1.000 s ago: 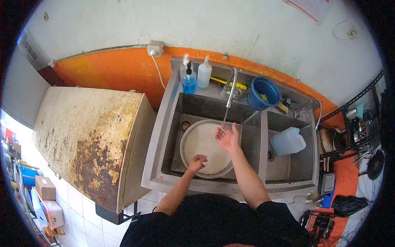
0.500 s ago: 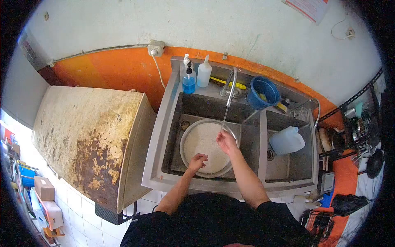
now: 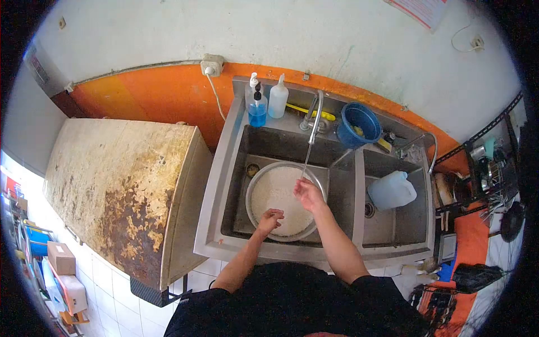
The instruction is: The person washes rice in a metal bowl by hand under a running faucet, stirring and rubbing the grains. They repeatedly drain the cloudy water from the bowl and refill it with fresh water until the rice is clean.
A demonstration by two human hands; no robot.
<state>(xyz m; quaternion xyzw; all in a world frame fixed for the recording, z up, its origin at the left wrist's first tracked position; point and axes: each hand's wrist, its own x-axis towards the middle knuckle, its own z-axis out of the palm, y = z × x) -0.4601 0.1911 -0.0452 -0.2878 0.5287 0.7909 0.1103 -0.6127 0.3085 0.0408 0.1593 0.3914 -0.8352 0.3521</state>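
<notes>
A round metal pot (image 3: 249, 203) stands in the left basin of the steel sink (image 3: 205, 224). Cloudy white contents, apparently rice in water, fill it. Over the pot's right side, my right hand (image 3: 309, 195) is held in the thin stream from the faucet (image 3: 319, 115), its fingers loosely curled and apart with nothing visible in them. My left hand (image 3: 270, 221) hovers over the near left part of the pot, empty, fingers loosely spread. Whether either hand touches the contents is hard to see.
Behind the basin stand pump bottles, one with blue liquid (image 3: 257, 115), a white squeeze bottle (image 3: 277, 100), a yellow-handled brush (image 3: 325, 116) and a blue bucket (image 3: 346, 135). A translucent jug (image 3: 393, 191) lies in the right basin. A stained chest-like box (image 3: 129, 185) stands left.
Hardly anything differs. Both hands stay over the pot, with only a slight shift of my right hand's fingers under the running water.
</notes>
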